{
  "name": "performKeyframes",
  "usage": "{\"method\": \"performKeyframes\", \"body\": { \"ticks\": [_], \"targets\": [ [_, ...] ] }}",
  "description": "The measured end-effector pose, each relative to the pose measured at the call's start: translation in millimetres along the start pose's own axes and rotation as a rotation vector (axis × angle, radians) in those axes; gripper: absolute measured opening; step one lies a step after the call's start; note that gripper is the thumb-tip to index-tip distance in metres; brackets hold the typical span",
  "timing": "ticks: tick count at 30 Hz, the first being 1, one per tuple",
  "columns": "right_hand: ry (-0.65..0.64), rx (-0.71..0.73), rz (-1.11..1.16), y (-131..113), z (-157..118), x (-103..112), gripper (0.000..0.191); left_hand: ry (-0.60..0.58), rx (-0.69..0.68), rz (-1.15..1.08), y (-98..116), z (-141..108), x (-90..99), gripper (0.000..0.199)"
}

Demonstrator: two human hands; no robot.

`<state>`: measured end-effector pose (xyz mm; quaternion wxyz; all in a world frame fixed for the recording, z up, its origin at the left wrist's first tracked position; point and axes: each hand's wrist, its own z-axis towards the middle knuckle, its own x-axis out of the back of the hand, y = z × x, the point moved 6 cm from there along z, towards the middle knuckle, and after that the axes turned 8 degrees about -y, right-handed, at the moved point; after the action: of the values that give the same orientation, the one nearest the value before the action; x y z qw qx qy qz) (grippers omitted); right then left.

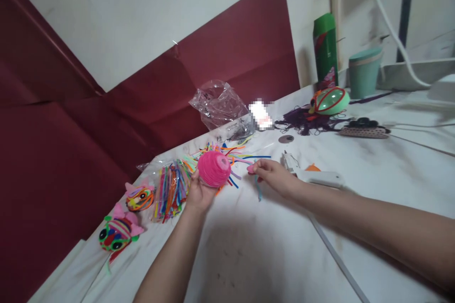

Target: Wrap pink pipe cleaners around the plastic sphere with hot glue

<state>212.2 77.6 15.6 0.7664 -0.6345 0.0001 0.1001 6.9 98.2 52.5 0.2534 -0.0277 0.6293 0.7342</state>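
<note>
A round body wrapped in bright pink strands (213,169), with a paler pink knob on its right side, rests in my left hand (199,193), whose fingers curl round its lower left. To the right, my right hand (270,174) pinches a small pink piece (250,169) between thumb and fingertips, apart from the round body. A thin light-blue strip (259,189) hangs just below those fingertips. Behind and left of the round body lie many coloured pipe cleaners (173,189), partly in clear plastic.
Two decorated fish-like figures (119,233) sit at the left. A white glue gun (320,177) lies behind my right forearm, its cord running forward. Farther back are a crumpled plastic bag (222,106), purple threads (302,120), a green bottle (325,49) and a teal cup (364,73).
</note>
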Motion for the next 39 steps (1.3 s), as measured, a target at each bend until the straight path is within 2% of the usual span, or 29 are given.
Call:
{"method": "performKeyframes", "body": {
  "ticks": [3, 7, 12, 19, 25, 28, 31, 35, 39],
  "targets": [
    [-0.082, 0.055, 0.017, -15, -8, -9, 0.026, -0.005, 0.029, -0.185, -13, -8, -7.1, 0.056],
    [-0.19, 0.166, -0.033, -35, -17, -16, 0.029, -0.041, 0.02, -0.224, -32, -11, -15.2, 0.056],
    [-0.189, 0.212, -0.208, -38, -18, -14, 0.023, -0.176, 0.047, -0.229, -51, -17, -26.1, 0.056],
    [-0.206, 0.183, -0.217, -32, -16, -13, 0.024, -0.245, 0.031, -0.228, -50, -20, -39.1, 0.058],
    [-0.182, 0.231, -0.353, -35, -20, -14, 0.019, -0.236, 0.085, -0.221, -55, -19, -39.4, 0.058],
    [-0.168, 0.238, -0.401, -35, -21, -14, 0.017, -0.237, 0.043, -0.192, -55, -20, -39.0, 0.055],
    [-0.175, 0.221, -0.367, -34, -22, -15, 0.016, -0.217, -0.003, -0.145, -53, -21, -37.7, 0.05],
    [-0.186, 0.213, -0.325, -33, -22, -16, 0.017, -0.222, 0.046, -0.115, -53, -24, -38.9, 0.043],
    [-0.186, 0.19, -0.286, -31, -21, -16, 0.022, -0.184, 0.056, -0.112, -54, -24, -36.7, 0.044]
  ]
}}
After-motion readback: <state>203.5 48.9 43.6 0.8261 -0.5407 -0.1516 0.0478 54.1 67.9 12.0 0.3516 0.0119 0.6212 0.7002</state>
